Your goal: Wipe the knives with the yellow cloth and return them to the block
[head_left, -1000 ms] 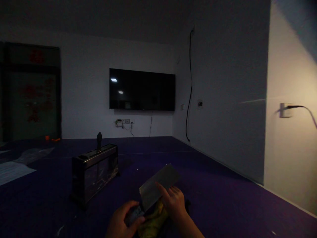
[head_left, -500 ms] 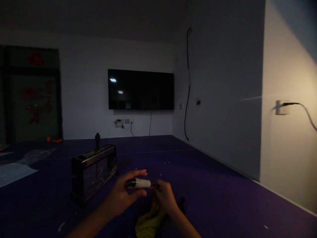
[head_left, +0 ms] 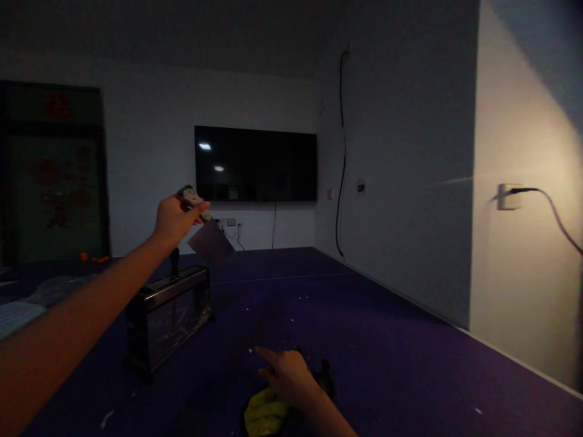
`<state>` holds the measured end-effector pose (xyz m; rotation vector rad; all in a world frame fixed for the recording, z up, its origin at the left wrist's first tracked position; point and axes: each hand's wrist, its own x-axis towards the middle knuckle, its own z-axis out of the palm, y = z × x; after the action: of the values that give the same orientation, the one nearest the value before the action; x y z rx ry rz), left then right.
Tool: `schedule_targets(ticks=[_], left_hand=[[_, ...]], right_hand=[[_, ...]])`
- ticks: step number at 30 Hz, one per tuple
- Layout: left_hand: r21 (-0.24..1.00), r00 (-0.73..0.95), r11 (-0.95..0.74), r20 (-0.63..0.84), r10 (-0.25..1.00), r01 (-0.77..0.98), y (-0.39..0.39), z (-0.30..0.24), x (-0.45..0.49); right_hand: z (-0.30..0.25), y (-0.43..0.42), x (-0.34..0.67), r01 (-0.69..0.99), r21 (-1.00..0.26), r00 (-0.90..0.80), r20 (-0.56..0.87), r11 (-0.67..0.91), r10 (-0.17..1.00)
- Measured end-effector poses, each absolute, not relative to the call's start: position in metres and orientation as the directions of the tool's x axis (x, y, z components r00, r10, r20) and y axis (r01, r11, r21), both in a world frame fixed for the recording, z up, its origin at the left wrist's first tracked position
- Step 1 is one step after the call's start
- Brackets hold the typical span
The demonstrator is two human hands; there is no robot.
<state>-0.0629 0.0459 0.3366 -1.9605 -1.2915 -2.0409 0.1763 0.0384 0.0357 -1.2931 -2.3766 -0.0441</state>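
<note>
My left hand is raised at arm's length, fingers wrapped round the handle of a cleaver. Its broad flat blade hangs down to the right, above the knife block. The block is a dark box with see-through sides standing on the purple floor, and one black knife handle sticks up from its top. My right hand rests low near the bottom of the view, forefinger stretched out to the left, holding nothing I can see. It lies over a yellow cloth with a dark object beside it.
A black wall screen hangs on the far wall. A cable runs down the right wall, and a plug sits in a socket on the lit wall at right. Plastic sheets lie at the left.
My left hand lifted the cleaver from in front of me up and to the left, over the knife block. My right hand let go of the blade and dropped onto the yellow cloth.
</note>
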Motion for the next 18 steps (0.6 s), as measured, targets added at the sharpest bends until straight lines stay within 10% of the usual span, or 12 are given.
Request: schedule_targets(ticks=[18], left_hand=[[0.461,-0.148,-0.424,0.793,0.590,0.779,0.067,0.340,-0.123]], right_hand=[[0.039,0.035,0.177,0.834,-0.161,-0.461,0.322,0.527,0.827]])
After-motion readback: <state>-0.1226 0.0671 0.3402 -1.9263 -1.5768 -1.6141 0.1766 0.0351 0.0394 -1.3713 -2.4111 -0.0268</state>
